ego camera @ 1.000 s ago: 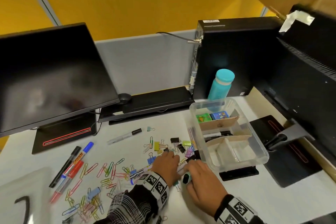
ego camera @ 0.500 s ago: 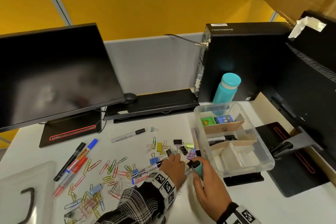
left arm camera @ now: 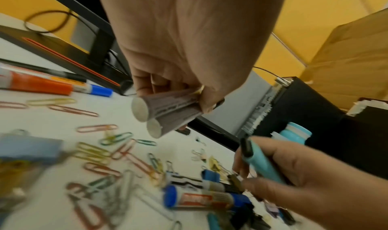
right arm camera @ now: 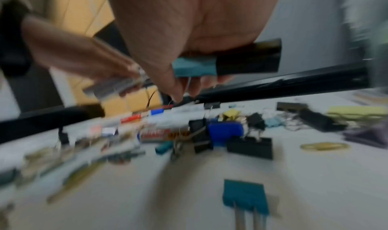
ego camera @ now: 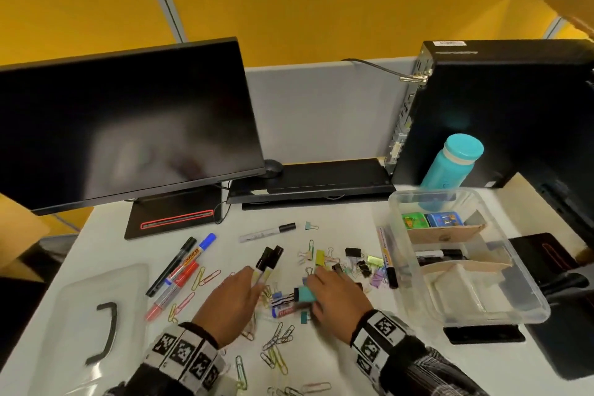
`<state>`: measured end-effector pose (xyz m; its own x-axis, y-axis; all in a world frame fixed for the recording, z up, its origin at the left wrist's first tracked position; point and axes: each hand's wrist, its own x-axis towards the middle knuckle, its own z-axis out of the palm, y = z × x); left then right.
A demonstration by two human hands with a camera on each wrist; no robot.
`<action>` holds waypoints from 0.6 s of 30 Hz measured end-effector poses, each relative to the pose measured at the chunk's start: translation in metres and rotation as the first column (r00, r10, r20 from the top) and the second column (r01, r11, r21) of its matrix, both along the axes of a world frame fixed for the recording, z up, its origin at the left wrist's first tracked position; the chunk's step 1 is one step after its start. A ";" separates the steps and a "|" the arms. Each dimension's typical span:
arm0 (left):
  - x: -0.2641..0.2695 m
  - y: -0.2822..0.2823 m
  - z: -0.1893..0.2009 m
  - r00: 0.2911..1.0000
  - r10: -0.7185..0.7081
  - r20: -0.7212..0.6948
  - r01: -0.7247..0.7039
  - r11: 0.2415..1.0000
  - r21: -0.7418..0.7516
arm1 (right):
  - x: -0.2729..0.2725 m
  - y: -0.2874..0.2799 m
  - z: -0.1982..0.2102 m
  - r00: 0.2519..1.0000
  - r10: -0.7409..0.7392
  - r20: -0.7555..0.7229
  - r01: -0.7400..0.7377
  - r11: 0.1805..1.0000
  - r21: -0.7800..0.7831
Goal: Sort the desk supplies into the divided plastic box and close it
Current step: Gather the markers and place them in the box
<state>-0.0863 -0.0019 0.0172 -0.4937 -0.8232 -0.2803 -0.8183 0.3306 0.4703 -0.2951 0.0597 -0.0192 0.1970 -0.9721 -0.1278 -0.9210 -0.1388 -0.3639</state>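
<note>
My left hand grips two black-capped markers lifted off the desk. In my right hand lies a teal highlighter with a black cap, held just above the pile. A blue marker and a patterned marker lie between my hands. The divided clear box stands open at the right, with markers in its middle compartment and two small tins at the back.
Coloured paper clips and binder clips litter the desk. More markers lie at the left and a white marker at the back. The box lid rests front left. A teal bottle, monitor and computer stand behind.
My left hand has lifted two black-capped markers off the pile. My right hand has turned the teal highlighter sideways and dropped lower. The head view has shifted left.
</note>
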 end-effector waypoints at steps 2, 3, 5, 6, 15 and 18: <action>0.019 -0.001 -0.002 1.000 0.019 -0.002 -0.019 1.000 -0.004 | 0.010 -0.010 -0.011 0.989 0.072 -0.126 -0.059 0.993 0.100; 0.025 0.000 -0.003 1.000 0.028 -0.003 -0.028 1.000 -0.013 | 0.013 -0.012 -0.017 0.983 0.085 -0.163 -0.064 0.989 0.130; 0.034 0.002 -0.006 0.998 0.053 -0.016 -0.053 0.999 -0.003 | 0.017 -0.015 -0.026 0.976 0.098 -0.192 -0.075 0.989 0.126; 0.036 0.005 -0.007 0.998 0.064 -0.023 -0.064 0.998 0.010 | 0.018 -0.015 -0.026 0.972 0.098 -0.211 -0.072 0.989 0.130; 0.034 0.011 -0.014 0.998 0.052 -0.019 -0.051 0.997 0.065 | 0.029 -0.020 -0.029 0.975 0.071 -0.209 -0.037 0.986 0.164; 0.030 0.009 -0.011 0.999 0.038 -0.029 -0.037 0.998 0.047 | 0.029 -0.020 -0.021 0.980 0.030 -0.196 -0.004 0.991 0.130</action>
